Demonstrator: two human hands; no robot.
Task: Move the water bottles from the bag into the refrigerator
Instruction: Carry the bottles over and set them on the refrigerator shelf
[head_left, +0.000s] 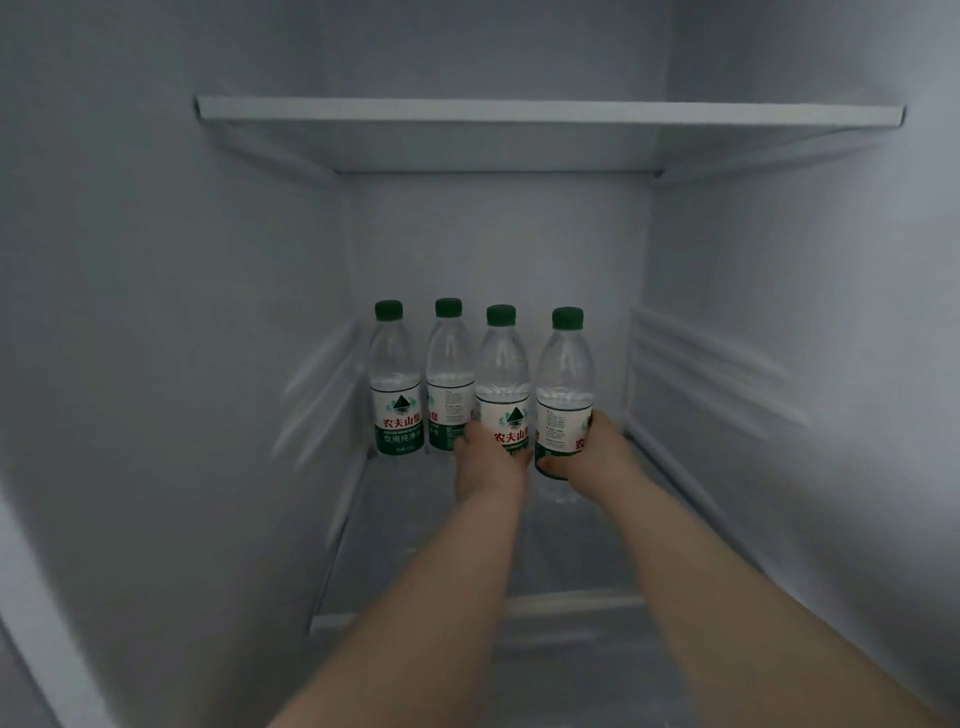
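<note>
Bottles upright at shelf back | left hand, right hand each clamped on one | right side open

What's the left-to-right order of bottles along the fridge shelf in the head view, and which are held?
Free-standing bottle → second free-standing bottle → bottle in left hand, left hand → bottle in right hand, right hand.

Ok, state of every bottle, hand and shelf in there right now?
Far-left bottle: upright, capped, free.
Second bottle: upright, capped, free.
Third bottle: upright, capped, held by left hand.
Fourth bottle: upright, capped, held by right hand.
Upper shelf: nothing visible on it.
</note>
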